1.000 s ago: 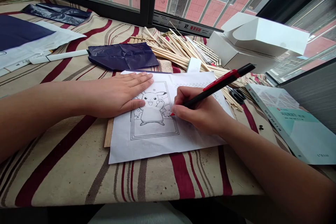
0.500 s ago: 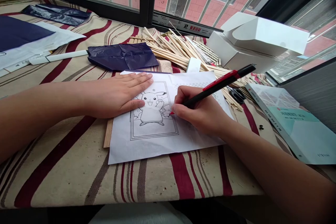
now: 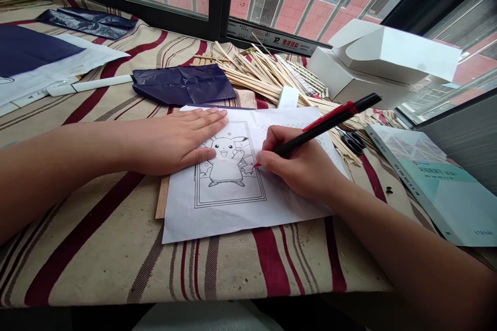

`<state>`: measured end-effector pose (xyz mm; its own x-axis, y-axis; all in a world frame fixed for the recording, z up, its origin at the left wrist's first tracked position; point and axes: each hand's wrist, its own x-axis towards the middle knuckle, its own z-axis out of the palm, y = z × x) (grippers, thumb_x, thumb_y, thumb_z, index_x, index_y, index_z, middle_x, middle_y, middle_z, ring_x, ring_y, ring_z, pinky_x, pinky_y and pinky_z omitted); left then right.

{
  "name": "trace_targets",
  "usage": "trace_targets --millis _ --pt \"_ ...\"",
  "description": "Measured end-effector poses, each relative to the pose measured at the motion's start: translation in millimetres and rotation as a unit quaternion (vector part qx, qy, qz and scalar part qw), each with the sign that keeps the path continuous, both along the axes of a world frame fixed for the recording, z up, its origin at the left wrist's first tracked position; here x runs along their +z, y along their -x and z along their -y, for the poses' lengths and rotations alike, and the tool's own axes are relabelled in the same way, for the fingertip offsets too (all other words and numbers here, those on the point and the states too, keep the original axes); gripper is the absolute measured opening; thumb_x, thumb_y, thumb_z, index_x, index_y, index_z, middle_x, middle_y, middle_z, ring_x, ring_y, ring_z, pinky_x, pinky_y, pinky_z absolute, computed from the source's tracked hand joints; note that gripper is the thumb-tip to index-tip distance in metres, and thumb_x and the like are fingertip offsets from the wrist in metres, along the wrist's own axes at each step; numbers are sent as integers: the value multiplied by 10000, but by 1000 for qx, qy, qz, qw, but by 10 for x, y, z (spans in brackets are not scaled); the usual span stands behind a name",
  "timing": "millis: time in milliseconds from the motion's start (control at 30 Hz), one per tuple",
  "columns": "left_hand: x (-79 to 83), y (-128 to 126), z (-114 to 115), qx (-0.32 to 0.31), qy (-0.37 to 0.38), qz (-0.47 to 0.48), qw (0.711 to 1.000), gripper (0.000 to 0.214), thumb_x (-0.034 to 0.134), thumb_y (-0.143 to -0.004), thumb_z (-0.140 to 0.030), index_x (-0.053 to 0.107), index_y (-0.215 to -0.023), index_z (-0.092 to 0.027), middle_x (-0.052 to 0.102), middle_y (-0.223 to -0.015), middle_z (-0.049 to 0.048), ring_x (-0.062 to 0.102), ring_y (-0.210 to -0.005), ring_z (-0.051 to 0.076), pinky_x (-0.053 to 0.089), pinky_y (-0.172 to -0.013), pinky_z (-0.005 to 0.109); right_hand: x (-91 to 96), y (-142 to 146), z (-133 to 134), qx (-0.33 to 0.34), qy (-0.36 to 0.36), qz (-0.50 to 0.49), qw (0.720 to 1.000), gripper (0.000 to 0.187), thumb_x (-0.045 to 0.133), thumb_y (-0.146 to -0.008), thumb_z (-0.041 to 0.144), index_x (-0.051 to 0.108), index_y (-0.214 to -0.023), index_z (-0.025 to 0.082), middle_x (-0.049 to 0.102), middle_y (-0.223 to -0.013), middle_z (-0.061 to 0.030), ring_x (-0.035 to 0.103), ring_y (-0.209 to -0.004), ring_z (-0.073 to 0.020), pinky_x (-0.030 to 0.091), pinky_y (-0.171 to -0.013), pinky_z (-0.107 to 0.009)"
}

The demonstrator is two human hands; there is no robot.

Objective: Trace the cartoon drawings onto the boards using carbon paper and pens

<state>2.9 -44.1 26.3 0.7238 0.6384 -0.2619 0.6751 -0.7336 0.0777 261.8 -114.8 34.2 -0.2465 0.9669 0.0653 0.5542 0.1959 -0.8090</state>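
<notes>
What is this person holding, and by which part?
The right hand grips a red-and-black pen low on its barrel, near the tip; the left hand holds nothing.

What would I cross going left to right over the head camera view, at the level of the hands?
Left hand, Pikachu drawing on white paper, right hand, black-handled scissors, teal-covered book.
</notes>
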Motion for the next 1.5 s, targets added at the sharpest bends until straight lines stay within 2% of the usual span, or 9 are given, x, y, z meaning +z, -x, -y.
trace_targets --millis 400,600,767,867,967,1133,1300,1400,1500 --pt "12 -7 19 5 12 19 1000 820 242 -1065 -629 149 -1737 -169 71 -1823 70 125 -1680 322 89 -1351 451 29 16 4 -20 14 17 1000 196 660 -768 221 500 -654 230 535 -607 37 499 -625 -144 350 -582 -319" --pt "24 -23 21 12 13 -5 1000 843 198 -1053 -639 143 -1736 -147 47 -1825 66 101 -1685 307 81 -1355 451 41 19 2 -18 13 21 1000 201 662 -764 204 496 -653 228 529 -586 46 474 -594 -129 362 -572 -313" --pt "40 -32 26 12 7 -22 1000 852 175 -1047 -635 124 -1736 -135 25 -1825 70 95 -1687 294 90 -1355 463 13 -28 -24 -26 78 -83 993 222 699 -798 219 520 -667 228 537 -522 67 445 -470 -93 318 -480 -283" --pt "43 -36 30 9 6 -21 1000 839 182 -1057 -629 124 -1736 -140 25 -1823 73 103 -1686 291 93 -1354 456 9 -45 -38 -38 41 -145 988 240 726 -836 227 533 -693 225 563 -551 65 475 -478 -86 334 -480 -277" --pt "39 -38 28 6 5 -17 1000 832 185 -1066 -634 123 -1736 -145 24 -1821 74 104 -1686 293 86 -1355 443 46 -19 -24 -21 -15 -167 986 239 740 -879 228 547 -737 227 601 -611 60 508 -510 -82 357 -492 -276" --pt "39 -31 23 8 12 -16 1000 841 188 -1065 -651 104 -1737 -154 -1 -1822 63 84 -1687 296 67 -1356 424 101 63 10 11 -43 -212 976 283 756 -926 253 524 -764 244 550 -534 91 468 -465 -77 347 -477 -269" --pt "24 -21 12 9 6 -21 1000 841 176 -1062 -649 107 -1737 -152 3 -1822 58 80 -1689 281 62 -1355 415 4 51 -43 56 7 -200 978 230 840 -853 252 622 -796 207 574 -584 83 442 -472 -62 350 -485 -260" --pt "13 -18 5 6 5 -11 1000 834 189 -1064 -649 124 -1738 -161 11 -1823 54 98 -1687 287 59 -1354 407 -51 17 -77 43 49 -188 980 286 834 -856 285 584 -739 210 527 -524 90 431 -467 -71 337 -479 -256" --pt "12 -17 6 4 6 -6 1000 828 208 -1067 -647 136 -1737 -166 22 -1823 54 101 -1686 296 60 -1354 411 -59 -3 -91 39 43 -160 985 243 840 -825 251 612 -759 201 575 -577 74 455 -504 -77 340 -491 -252"
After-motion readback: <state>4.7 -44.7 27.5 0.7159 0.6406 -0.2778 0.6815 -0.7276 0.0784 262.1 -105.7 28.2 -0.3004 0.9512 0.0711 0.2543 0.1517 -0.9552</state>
